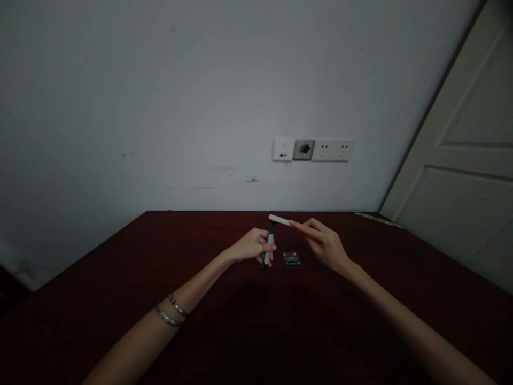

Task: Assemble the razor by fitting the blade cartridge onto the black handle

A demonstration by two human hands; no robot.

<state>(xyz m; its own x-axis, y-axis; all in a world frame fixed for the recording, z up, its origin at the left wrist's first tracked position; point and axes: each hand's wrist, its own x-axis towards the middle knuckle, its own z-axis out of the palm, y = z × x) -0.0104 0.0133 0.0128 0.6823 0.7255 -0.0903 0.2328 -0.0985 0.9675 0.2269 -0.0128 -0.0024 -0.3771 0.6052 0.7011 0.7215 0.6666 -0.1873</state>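
White handle partly hidden in right hand; door cut off.

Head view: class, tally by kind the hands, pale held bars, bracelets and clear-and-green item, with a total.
Left hand, right hand: 2
Left-hand pale bar, right-hand pale bar: 2
Bracelets: 2
Clear-and-green item: 1
Total: 7

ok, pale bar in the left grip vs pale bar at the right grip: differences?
Pose: the left bar stands steep; the right bar is nearer level, sloping down rightward.
Contact: the left grip wraps the left bar's middle; the right grip meets the right bar's right end.
Look: the left bar has dark parts at both ends; the right bar's visible top is plain.
Shared: both slim, pale.
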